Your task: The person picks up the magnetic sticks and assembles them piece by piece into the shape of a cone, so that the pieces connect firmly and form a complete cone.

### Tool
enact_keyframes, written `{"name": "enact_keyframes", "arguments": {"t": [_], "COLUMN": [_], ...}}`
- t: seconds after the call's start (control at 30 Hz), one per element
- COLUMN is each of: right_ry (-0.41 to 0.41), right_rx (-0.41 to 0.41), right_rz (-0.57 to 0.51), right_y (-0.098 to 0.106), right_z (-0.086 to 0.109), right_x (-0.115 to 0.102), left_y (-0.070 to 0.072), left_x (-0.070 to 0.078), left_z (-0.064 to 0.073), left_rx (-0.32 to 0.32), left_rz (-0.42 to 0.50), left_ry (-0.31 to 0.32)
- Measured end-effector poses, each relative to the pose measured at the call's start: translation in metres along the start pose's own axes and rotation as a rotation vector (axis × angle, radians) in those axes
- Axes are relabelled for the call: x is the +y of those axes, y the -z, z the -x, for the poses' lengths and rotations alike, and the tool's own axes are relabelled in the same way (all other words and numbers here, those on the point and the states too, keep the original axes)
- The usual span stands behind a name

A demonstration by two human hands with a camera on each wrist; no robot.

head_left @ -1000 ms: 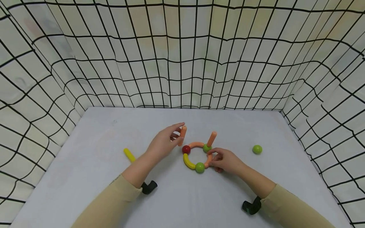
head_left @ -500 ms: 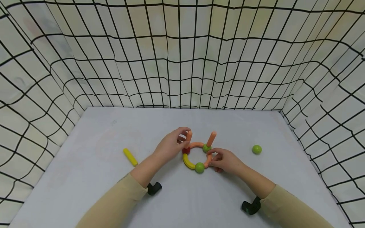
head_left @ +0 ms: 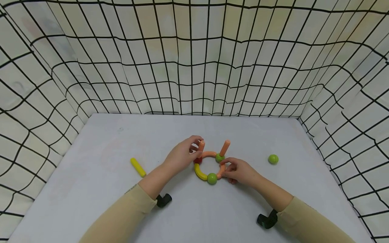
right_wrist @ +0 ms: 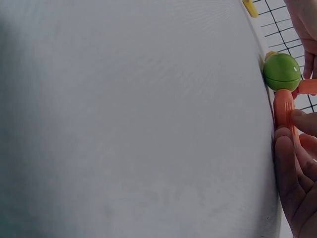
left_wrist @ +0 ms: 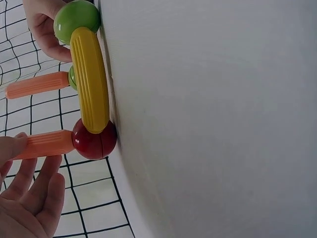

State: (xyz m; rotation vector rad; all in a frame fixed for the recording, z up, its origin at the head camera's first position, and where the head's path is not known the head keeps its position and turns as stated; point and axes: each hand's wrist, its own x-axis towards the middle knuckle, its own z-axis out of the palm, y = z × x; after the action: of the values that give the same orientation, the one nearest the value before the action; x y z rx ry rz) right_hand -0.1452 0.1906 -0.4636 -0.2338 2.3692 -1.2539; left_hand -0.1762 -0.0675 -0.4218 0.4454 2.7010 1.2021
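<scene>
A ring of curved rods and balls lies flat on the table. My left hand (head_left: 181, 153) pinches an orange rod (left_wrist: 47, 143) whose lower end meets the red ball (left_wrist: 94, 140) of the ring. A yellow curved rod (head_left: 200, 172) runs from that red ball to the near green ball (head_left: 212, 178). With thumb and fingers, my right hand (head_left: 240, 171) grips the orange curved rod (right_wrist: 283, 109) on the ring's right side. Another orange rod (head_left: 225, 148) rises, leaning slightly, from the far green ball (head_left: 220, 157). An orange curved rod (head_left: 209, 154) closes the far side.
A loose yellow rod (head_left: 138, 167) lies left of the ring, close to the left forearm. Off to the right sits a loose green ball (head_left: 273, 159). Black netting (head_left: 191, 64) over white walls encloses the white table (head_left: 194, 216) at the back and sides.
My left hand has carried the orange rod right and down onto the red ball, where it now stands upright. The right hand has kept its hold on the ring.
</scene>
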Motion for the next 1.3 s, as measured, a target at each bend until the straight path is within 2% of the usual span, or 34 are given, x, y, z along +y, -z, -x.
{"name": "enact_keyframes", "arguments": {"t": [0.13, 0.27, 0.43, 0.6, 0.7, 1.03, 1.3], "right_ry": [0.011, 0.015, 0.032, 0.093, 0.118, 0.167, 0.194], "right_rx": [0.008, 0.061, 0.187, 0.346, 0.403, 0.441, 0.461], "right_rz": [0.018, 0.057, 0.044, 0.010, 0.014, -0.034, -0.091], "right_y": [0.001, 0.006, 0.017, 0.029, 0.033, 0.032, 0.028], "right_z": [0.001, 0.005, 0.008, 0.008, 0.006, 0.000, -0.008], "right_x": [0.000, -0.001, -0.004, -0.009, -0.013, -0.021, -0.018], "left_y": [0.001, 0.002, 0.003, 0.003, 0.003, 0.003, 0.003], "left_x": [0.000, -0.001, -0.003, -0.002, -0.001, 0.001, 0.001], "left_z": [0.001, 0.002, 0.002, 0.003, 0.003, 0.004, 0.005], "left_rx": [0.004, 0.017, 0.028, 0.023, 0.021, 0.017, 0.013], "left_rz": [-0.005, -0.011, -0.023, -0.013, -0.012, -0.012, -0.017], "left_ry": [0.005, 0.000, -0.001, -0.001, -0.006, -0.020, -0.017]}}
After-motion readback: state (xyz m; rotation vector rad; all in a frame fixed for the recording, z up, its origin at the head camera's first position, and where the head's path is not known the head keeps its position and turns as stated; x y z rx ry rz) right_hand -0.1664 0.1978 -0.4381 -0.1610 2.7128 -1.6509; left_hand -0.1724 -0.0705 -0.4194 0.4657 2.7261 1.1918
